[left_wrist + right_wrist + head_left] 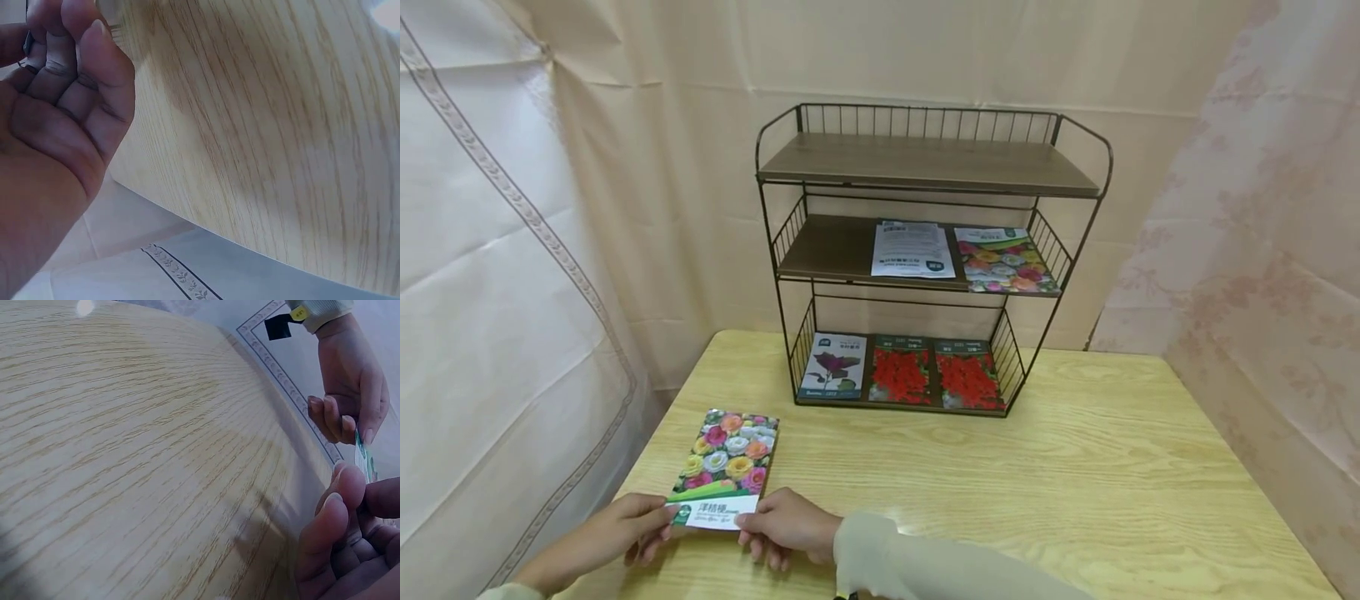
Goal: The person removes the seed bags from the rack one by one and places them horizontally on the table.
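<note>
A seed packet (730,457), printed with many-coloured flowers above a white label band, is held at the left front, over the table. My left hand (628,527) pinches its lower left corner, thumb on top. At the lower right corner, my right hand (792,527) pinches it the same way. In the left wrist view, the left hand (75,87) shows curled fingers, with the packet mostly out of sight. The right wrist view catches both hands with a thin edge of the packet (359,453) between them.
A three-tier wire rack (928,167) stands at the back of the wooden table (1075,467). Its middle shelf carries a white text-side packet (912,250) and a flower packet (1006,260). On the bottom lie a purple-plant packet (833,367) and two red-flower packets (901,371). Curtains surround the table.
</note>
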`<state>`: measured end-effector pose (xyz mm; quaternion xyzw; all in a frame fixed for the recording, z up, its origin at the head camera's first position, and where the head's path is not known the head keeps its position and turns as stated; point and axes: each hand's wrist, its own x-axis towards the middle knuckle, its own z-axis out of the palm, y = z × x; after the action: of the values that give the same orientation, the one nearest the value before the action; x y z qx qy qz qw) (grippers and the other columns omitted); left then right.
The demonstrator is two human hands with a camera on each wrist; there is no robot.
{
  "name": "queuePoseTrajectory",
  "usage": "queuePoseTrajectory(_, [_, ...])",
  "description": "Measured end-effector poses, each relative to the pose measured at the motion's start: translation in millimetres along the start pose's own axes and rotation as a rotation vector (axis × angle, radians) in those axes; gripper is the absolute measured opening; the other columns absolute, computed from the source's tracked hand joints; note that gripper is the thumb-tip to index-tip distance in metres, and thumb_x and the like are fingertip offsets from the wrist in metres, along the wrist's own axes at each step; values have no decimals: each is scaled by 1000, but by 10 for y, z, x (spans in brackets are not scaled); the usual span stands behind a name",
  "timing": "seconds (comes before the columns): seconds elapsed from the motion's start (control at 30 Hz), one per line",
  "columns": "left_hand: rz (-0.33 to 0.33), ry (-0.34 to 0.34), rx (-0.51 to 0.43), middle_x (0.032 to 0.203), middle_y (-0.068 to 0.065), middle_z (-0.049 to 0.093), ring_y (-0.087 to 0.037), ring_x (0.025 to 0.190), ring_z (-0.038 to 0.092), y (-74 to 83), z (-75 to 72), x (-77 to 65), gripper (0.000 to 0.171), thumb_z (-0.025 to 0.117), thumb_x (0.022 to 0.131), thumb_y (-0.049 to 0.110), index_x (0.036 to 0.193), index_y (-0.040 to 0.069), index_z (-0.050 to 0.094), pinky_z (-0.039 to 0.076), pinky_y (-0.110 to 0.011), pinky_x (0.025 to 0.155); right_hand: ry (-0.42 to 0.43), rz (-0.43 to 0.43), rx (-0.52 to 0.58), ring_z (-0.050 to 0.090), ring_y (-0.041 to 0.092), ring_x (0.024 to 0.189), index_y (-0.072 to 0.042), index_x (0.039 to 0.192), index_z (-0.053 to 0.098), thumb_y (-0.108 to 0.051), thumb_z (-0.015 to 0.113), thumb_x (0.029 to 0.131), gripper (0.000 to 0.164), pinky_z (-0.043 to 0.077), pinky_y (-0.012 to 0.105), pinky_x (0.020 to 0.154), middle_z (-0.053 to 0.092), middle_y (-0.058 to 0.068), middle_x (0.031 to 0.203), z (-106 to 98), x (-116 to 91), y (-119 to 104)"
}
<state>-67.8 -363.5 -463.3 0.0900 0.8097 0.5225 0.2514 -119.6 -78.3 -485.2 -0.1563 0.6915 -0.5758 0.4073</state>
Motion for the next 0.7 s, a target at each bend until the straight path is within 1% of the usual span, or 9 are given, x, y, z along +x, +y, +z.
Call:
queuePoseTrajectory(0.1, [-14,2,-1,71,-3,63,-7,58,52,-5,-12,-18,43,38,113,19,94,-15,56,44,-23,50,-3,-6,-3,41,7,38,-6,74,68,-28,63,103,36,34,19,35,56,-1,57,25,21,2])
queuePoseTrajectory(0.33, [6,-38,-2,69,1,61,-6,57,50,-15,-34,-56,41,35,113,13,92,-17,55,39,-22,48,-24,5,-32,42,8,37,-6,71,67,-26,63,104,38,34,21,33,56,0,55,65,56,12])
queuePoseTrajectory(0.43, [-37,-15,9,69,-1,60,-8,57,50,-21,-30,-53,41,36,113,15,89,-11,57,38,-22,48,-22,15,-33,42,8,36,-5,71,66,-25,63,104,39,34,21,33,56,0,55,74,55,14])
queuePoseTrajectory(0.57, [-93,7,52,68,-3,59,-10,56,51,-36,-29,-49,39,39,113,19,88,-2,61,39,-22,48,-13,36,-35,42,8,35,-5,70,65,-25,63,103,39,33,20,33,56,0,55,86,49,13])
queuePoseTrajectory(0.7, [-74,21,65,66,-2,60,-8,55,51,-44,-32,-46,39,43,112,19,86,-4,61,38,-20,47,-14,50,-42,43,8,35,-7,69,65,-26,64,103,39,33,20,33,57,0,55,97,61,10])
